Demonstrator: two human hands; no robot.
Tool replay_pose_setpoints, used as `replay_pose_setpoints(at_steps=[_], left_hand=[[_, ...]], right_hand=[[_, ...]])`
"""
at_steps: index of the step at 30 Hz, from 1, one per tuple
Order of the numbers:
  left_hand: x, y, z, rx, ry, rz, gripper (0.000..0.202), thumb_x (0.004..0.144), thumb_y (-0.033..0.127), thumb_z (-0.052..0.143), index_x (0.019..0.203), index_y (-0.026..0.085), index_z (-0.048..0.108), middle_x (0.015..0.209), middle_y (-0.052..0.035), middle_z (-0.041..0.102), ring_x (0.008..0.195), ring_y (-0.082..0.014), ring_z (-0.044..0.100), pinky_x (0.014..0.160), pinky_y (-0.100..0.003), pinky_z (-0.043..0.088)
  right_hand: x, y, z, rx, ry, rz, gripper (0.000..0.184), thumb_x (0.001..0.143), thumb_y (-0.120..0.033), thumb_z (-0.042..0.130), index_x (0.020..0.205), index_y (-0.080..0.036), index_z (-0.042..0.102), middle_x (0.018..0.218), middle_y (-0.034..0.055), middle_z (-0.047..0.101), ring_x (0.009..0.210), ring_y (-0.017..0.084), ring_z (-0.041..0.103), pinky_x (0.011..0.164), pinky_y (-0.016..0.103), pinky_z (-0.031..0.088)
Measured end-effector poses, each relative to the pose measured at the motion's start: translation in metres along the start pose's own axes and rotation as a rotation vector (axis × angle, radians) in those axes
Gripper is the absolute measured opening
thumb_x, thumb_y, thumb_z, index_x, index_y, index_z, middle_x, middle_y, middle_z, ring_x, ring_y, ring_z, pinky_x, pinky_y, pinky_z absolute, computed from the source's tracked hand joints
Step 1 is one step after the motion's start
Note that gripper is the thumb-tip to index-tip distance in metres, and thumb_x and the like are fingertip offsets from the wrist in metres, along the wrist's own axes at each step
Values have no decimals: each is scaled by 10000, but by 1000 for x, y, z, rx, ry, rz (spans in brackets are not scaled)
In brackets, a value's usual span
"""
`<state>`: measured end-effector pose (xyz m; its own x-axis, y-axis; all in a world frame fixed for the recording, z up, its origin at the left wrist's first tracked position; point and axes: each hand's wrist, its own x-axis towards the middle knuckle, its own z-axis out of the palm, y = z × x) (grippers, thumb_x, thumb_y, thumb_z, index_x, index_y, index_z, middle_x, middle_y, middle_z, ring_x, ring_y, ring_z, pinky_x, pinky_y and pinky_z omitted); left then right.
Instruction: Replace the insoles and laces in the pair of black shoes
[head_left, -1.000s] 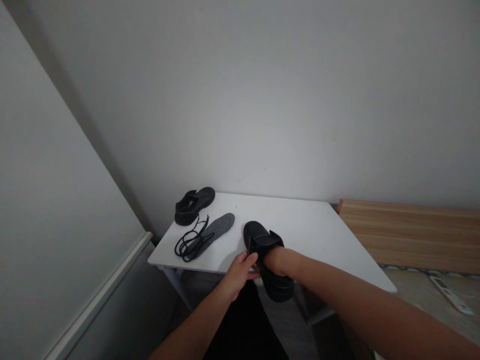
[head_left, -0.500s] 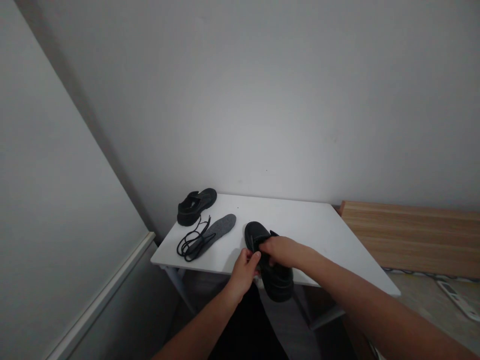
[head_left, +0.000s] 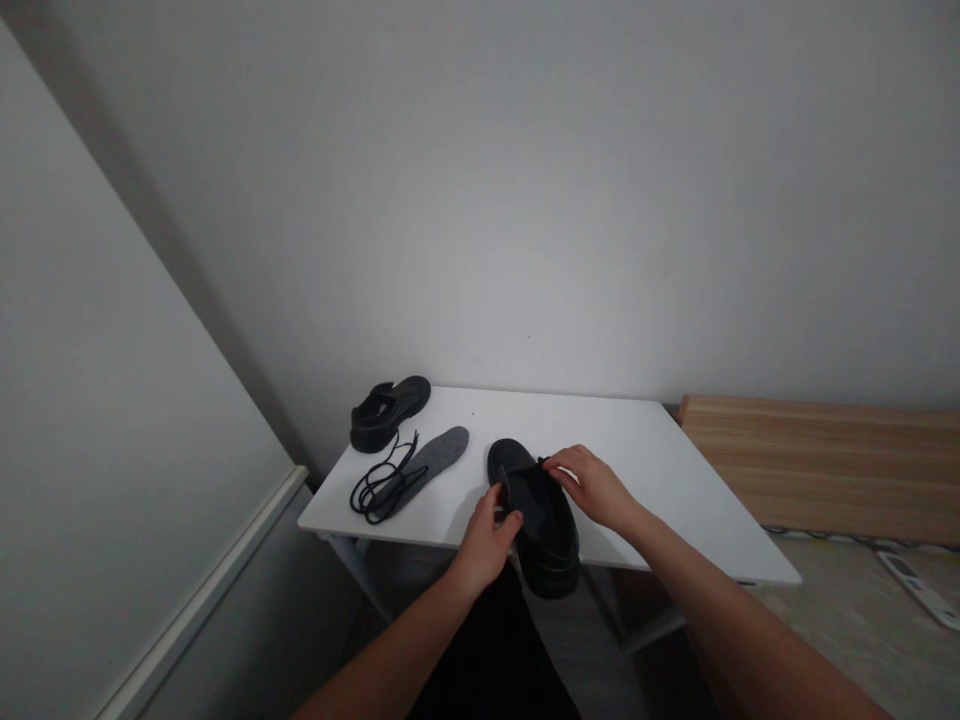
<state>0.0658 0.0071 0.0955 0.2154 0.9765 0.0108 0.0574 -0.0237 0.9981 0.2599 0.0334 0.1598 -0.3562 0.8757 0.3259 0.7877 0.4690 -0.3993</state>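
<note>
My left hand (head_left: pixel 486 545) grips the near side of a black shoe (head_left: pixel 544 530), whose dark interior faces up and whose heel end reaches past the table's front edge. My right hand (head_left: pixel 592 488) is at the shoe's far side, fingers apart and fingertips beside its upper edge. Further left, a grey felt insole (head_left: pixel 421 463) lies on the white table (head_left: pixel 622 435) with black shoelaces (head_left: pixel 382 488) coiled over its near end. Behind them rests a second black shoe (head_left: pixel 390 413), on its side.
A light wooden board (head_left: pixel 817 465) stands beyond the table's right side. A white remote control (head_left: pixel 919 590) lies on the floor at the right. A white cabinet edge (head_left: pixel 202 590) runs along the left, and a wall rises behind the table.
My right hand has moved up and right, off the shoe's strap area to its far side, and the shoe's dark opening now shows. My left hand stays on the shoe.
</note>
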Motion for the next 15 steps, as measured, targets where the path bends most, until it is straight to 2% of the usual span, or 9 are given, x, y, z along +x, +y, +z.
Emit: replay_pose_setpoints(at_steps=[3,5,7,10,13,15], left_hand=[[-13,10,-4,206,104,147,496,819,269,467,1294,184,352,1291,-133,420,1159,-223,448,939,-398,414],[-28,24,-7,421,107,314,482,829,299,457,1294,202,374,1313,-120,396,1229,-239,358,1015,-447,330],[-43,39,-9,616,-43,443,437,815,338,481,1235,217,462,1280,-100,443,1255,-264,305,1049,-477,266],[-54,57,-5,791,-285,510,466,756,394,562,1184,214,519,1212,-86,523,1264,-286,284,1085,-483,184],[-51,59,6,910,-342,501,505,746,369,583,1212,191,497,1194,-96,550,1252,-287,310,1107,-488,80],[-45,55,13,976,-344,475,487,753,335,584,1207,181,504,1191,-110,559,1223,-295,348,1097,-501,78]], right_hand=[[-8,-6,-7,-19,-40,-2,382,760,-19,383,1004,-207,609,992,42,642,971,180,527,851,330,431],[-13,-13,-16,-61,-135,-34,470,701,31,352,1017,-203,609,1085,49,615,1012,172,521,881,321,416],[-17,-23,-25,-123,-249,-65,478,699,32,342,1017,-197,617,1134,62,595,1021,174,526,884,316,410],[-17,-42,-30,-205,-398,-63,381,743,-14,366,954,-172,640,1013,84,637,952,193,563,826,302,426],[-9,-60,-18,-259,-539,-23,270,777,-80,415,908,-136,644,931,112,651,890,212,596,772,292,436],[0,-65,-5,-299,-626,42,252,796,-98,422,931,-104,635,936,140,651,859,221,617,720,286,448]])
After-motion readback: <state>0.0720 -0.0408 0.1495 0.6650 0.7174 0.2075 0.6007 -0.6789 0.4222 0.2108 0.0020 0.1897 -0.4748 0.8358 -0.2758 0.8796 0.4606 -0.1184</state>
